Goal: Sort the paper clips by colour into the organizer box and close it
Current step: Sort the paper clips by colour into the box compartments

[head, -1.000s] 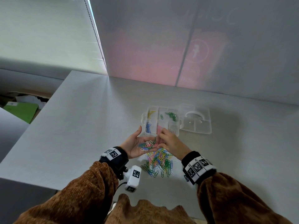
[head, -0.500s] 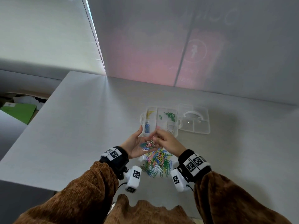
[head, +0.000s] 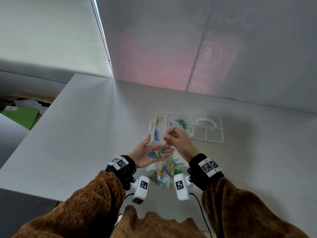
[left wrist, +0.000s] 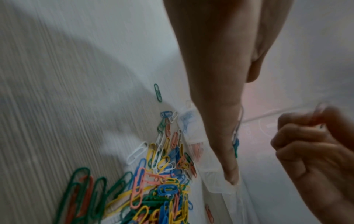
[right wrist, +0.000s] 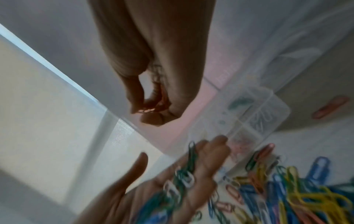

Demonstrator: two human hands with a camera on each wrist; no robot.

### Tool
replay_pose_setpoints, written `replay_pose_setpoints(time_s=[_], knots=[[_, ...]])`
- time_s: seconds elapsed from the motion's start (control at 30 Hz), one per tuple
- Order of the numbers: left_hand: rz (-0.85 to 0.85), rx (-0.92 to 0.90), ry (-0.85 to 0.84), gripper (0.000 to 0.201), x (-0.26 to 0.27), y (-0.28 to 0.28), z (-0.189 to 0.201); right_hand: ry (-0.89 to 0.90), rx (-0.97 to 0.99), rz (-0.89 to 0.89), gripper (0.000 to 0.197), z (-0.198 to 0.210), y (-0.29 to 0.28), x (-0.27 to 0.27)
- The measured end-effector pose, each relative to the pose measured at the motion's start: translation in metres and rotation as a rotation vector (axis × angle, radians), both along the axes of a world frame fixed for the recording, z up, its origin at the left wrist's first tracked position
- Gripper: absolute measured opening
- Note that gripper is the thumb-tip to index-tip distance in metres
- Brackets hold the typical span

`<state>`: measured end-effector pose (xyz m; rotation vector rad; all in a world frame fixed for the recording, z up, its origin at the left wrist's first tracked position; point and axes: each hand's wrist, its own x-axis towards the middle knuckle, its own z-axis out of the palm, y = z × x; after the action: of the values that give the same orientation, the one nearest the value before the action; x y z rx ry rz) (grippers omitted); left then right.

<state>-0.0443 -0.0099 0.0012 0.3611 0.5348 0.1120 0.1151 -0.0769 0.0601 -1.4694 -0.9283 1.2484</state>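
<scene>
My left hand [head: 145,152] lies palm up above the table and carries several white, green and blue paper clips [head: 157,154]. Just right of it, my right hand [head: 173,137] hovers over the near end of the clear organizer box [head: 169,117], fingers curled and pinching pink clips [right wrist: 153,106]. The box lies with its lid [head: 207,126] swung open to the right. It holds yellow clips [head: 159,120], green clips [head: 181,122] and blue clips [head: 156,134] in separate compartments. A mixed pile of clips [head: 166,170] lies under my wrists.
The grey table [head: 85,134] ends at a left edge, with green folders [head: 18,115] below it. A wall [head: 171,48] rises close behind the box. One pink clip [right wrist: 331,106] lies loose on the table beside the box.
My right hand has lifted off the left palm with the pink clips and moved up toward the box. The left palm has stayed in place with the remaining clips.
</scene>
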Motion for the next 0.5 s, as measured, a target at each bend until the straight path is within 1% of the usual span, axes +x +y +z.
replay_pose_setpoints(time_s=[0.07, 0.13, 0.2, 0.27, 0.3, 0.37, 0.43, 0.5], knots=[[-0.007, 0.003, -0.017, 0.089, -0.003, 0.001, -0.001, -0.066, -0.087, -0.131, 0.011, -0.009, 0.012, 0.012], [-0.002, 0.0, 0.009, 0.088, -0.003, 0.0, -0.002, -0.193, -0.183, -0.185, 0.013, -0.02, 0.025, 0.02], [-0.001, -0.012, 0.014, 0.087, -0.003, -0.001, -0.003, -0.361, -0.273, -0.104, 0.01, -0.027, 0.034, 0.022], [-0.015, -0.004, -0.022, 0.087, -0.004, 0.0, -0.003, -0.527, -0.343, 0.046, 0.025, -0.024, 0.039, 0.019], [-0.026, 0.002, -0.038, 0.088, -0.005, 0.0, -0.003, -0.58, -0.35, 0.095, 0.03, -0.02, 0.04, 0.016], [-0.037, 0.003, -0.063, 0.088, -0.006, 0.002, -0.004, -0.658, -0.269, 0.124, 0.031, -0.011, 0.039, 0.011], [-0.026, -0.014, -0.077, 0.088, -0.006, 0.003, -0.003, -0.679, -0.077, 0.164, 0.024, -0.004, 0.033, 0.007], [0.003, -0.066, -0.083, 0.088, -0.006, 0.003, -0.001, -0.711, 0.056, 0.324, 0.017, -0.002, 0.023, 0.004]])
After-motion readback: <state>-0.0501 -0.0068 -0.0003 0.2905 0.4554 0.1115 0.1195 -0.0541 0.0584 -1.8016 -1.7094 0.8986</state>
